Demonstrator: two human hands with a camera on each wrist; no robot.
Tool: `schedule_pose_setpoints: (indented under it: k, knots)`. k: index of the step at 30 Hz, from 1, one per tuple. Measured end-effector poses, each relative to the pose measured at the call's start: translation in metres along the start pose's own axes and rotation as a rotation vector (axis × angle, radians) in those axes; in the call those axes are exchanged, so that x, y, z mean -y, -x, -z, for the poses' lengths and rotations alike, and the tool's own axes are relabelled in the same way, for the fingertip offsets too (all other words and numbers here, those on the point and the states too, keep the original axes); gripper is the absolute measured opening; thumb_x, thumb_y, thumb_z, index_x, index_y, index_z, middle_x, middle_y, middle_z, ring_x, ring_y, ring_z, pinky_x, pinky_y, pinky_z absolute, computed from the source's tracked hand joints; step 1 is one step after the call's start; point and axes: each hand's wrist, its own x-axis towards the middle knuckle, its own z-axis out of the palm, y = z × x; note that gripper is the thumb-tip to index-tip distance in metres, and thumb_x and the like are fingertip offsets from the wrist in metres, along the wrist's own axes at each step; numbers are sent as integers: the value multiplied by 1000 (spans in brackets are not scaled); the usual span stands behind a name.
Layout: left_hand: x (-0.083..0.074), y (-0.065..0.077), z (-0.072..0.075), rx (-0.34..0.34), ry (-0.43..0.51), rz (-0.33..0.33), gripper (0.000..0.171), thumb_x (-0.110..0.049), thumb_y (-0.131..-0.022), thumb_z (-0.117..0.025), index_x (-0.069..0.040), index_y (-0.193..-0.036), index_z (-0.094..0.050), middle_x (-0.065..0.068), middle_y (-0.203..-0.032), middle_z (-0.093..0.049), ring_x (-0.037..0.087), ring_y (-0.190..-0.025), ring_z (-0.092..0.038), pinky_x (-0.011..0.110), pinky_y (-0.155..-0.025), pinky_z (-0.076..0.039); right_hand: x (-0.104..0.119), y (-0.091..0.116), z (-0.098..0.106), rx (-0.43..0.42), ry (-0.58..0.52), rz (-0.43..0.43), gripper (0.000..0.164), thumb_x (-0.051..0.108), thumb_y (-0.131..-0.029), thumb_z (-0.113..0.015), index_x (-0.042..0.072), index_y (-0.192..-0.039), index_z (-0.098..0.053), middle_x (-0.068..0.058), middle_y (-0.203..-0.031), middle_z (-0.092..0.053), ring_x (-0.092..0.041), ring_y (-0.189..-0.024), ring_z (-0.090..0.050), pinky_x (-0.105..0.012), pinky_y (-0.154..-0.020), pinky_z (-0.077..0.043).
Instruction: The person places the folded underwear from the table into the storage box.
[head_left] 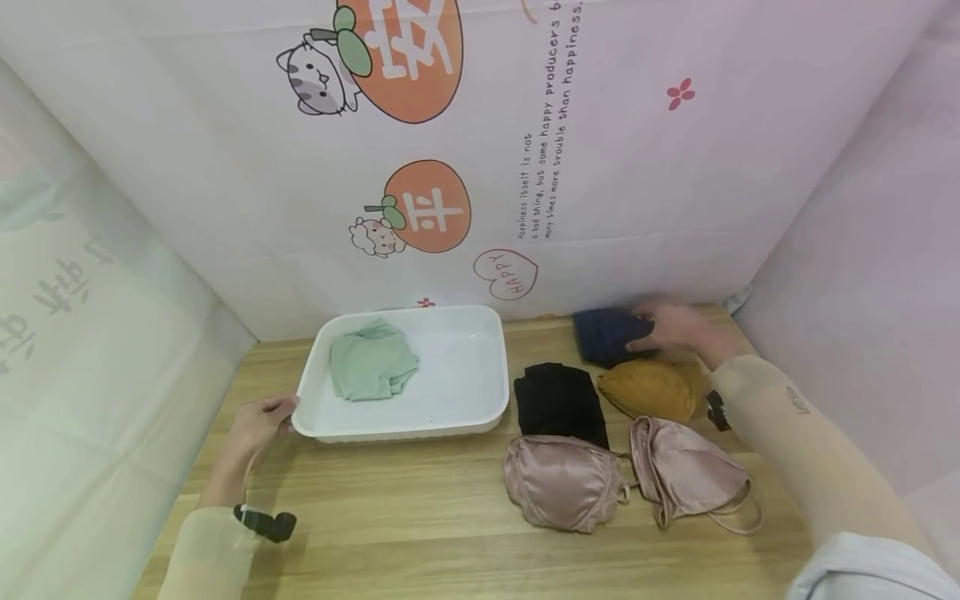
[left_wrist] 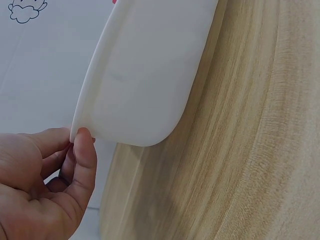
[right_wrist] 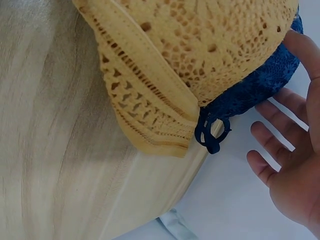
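Observation:
My left hand (head_left: 258, 425) pinches the rim of a white plastic tray (head_left: 457, 367) at its near left corner; thumb and fingers meet on the rim in the left wrist view. A folded light green cloth garment (head_left: 372, 362) lies inside the tray, on its left side. Far right, my right hand (head_left: 672, 327) touches a folded navy lace bra (head_left: 609, 335). In the right wrist view its fingers are spread and loosely bent along the edge of the navy fabric. A mustard-yellow lace bra (head_left: 651, 390) lies just in front and partly hides the navy one.
Right of the tray lies a folded black garment (head_left: 558, 404). Nearer are a pink satin bra (head_left: 564, 483) and a pink satin garment with a thin strap (head_left: 690, 471). Printed white cloth walls (head_left: 615, 183) enclose the back and sides of the wooden table (head_left: 390, 525).

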Motion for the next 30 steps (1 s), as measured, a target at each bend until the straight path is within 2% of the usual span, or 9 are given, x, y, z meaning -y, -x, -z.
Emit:
schedule_pose_setpoints:
  k: [3,10,17,24,30]
  knots:
    - [-1,0,0,-4,1,-8,58,-39,-106,-47,6,-143,-48,26,-133,-61,2,-87,-64,38,-95,-57,-2,-1,-2,-1,-3,-1,82,48,-81,-80,-6,-137,-54,-29,-138,-56,-49,-124,-53,-65,-104,-43]
    - [1,-2,1,-7,9,-8,56,-36,-106,-49,7,-142,-48,26,-131,-62,2,-86,-64,27,-88,-58,-4,-2,-6,34,-29,-30,87,49,-80,-81,-3,-142,-49,-28,-143,-52,-50,-127,-50,-66,-104,-42]
    - [3,-3,-1,-13,12,17,58,-39,-105,-49,5,-143,-48,24,-131,-62,4,-87,-64,34,-93,-57,-6,-2,-11,55,-76,-47,85,46,-80,-82,2,-145,-48,-26,-146,-49,-51,-131,-46,-67,-107,-39]
    - [2,-2,-1,-15,25,12,58,-37,-106,-49,7,-143,-47,26,-131,-62,4,-87,-64,26,-85,-58,-10,-3,-16,44,-51,-51,83,44,-81,-80,1,-145,-49,-29,-143,-51,-52,-130,-46,-66,-108,-39]
    - [2,-2,-1,-16,25,13,57,-37,-106,-49,7,-142,-48,24,-128,-64,5,-87,-64,28,-85,-58,-13,-3,-20,52,-54,-79,85,48,-81,-80,1,-145,-49,-31,-144,-49,-54,-132,-43,-66,-109,-37]
